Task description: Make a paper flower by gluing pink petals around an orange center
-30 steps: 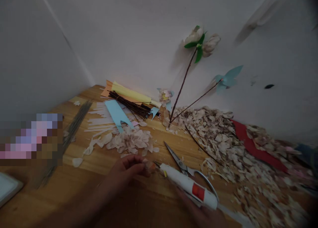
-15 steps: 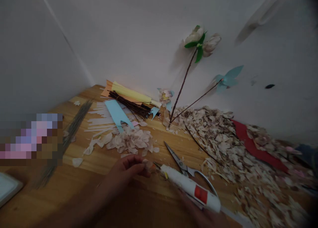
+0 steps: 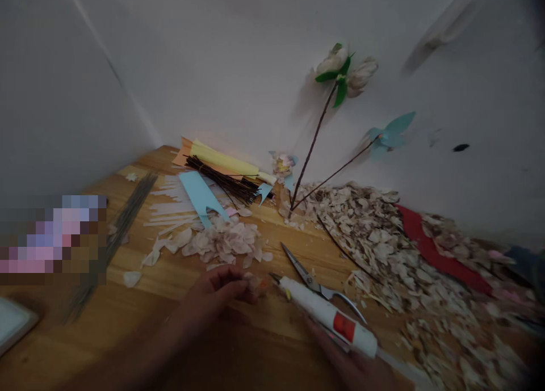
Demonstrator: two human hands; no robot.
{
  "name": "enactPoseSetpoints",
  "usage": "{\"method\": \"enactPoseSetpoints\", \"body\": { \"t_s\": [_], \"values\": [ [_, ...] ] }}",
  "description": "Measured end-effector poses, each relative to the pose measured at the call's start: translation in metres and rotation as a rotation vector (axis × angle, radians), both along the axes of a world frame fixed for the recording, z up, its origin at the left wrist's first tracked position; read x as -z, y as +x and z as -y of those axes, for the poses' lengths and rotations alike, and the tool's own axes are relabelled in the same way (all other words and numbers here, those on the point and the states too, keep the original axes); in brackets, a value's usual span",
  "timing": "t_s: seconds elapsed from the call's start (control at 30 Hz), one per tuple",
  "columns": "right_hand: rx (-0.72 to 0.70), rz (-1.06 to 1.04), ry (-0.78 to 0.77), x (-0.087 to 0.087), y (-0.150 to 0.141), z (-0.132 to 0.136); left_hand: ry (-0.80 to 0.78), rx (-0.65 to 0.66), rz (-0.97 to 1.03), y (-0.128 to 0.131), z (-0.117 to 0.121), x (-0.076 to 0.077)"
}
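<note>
My left hand (image 3: 223,291) pinches a small pale petal (image 3: 255,286) between thumb and fingers, just above the wooden table. My right hand (image 3: 340,354) is wrapped around a white hot glue gun (image 3: 326,311) with a red label. Its dark nozzle points at the petal, a small gap away. Partly behind the glue gun lies a pair of scissors (image 3: 309,277), blades pointing away to the left. A heap of pale loose petals (image 3: 232,240) lies just beyond my left hand.
Dried petals (image 3: 366,226) spread over the right side, with a red strip (image 3: 438,252) across them. Artificial flowers on a brown stem (image 3: 315,135) lean against the wall. Further back are blue paper (image 3: 202,192), dark stems (image 3: 223,178) and a yellow roll (image 3: 225,158). Grey wires (image 3: 128,215) lie left.
The glue gun in my right hand has shifted slightly down and its nozzle has drawn back from the petal. My left hand stays in nearly the same place.
</note>
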State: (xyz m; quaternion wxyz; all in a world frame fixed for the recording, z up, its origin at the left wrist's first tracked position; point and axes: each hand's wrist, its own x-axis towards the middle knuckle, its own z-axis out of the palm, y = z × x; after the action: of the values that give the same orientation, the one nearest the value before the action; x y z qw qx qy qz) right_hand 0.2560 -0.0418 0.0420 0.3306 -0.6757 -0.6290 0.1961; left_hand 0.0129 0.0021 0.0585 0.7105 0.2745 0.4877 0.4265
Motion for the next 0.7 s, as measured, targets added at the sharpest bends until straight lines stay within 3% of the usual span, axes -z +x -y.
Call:
{"method": "enactPoseSetpoints", "body": {
  "t_s": [0.17, 0.23, 0.37, 0.5, 0.7],
  "values": [
    [0.183, -0.252, -0.186, -0.010, 0.009, -0.014, -0.015, -0.003, -0.012, -0.001, 0.001, -0.003],
    [0.297, -0.308, -0.119, -0.016, 0.022, -0.025, -0.021, -0.017, 0.009, -0.001, 0.001, -0.005],
    [0.290, -0.272, -0.155, -0.020, 0.052, -0.043, -0.046, -0.047, 0.063, -0.002, 0.001, -0.009],
    [0.271, -0.260, -0.191, -0.009, 0.073, -0.048, -0.073, -0.055, 0.086, -0.005, -0.002, -0.009],
    [0.248, -0.329, -0.167, 0.012, 0.073, -0.052, -0.076, -0.100, 0.100, -0.006, -0.003, -0.009]
  ]
}}
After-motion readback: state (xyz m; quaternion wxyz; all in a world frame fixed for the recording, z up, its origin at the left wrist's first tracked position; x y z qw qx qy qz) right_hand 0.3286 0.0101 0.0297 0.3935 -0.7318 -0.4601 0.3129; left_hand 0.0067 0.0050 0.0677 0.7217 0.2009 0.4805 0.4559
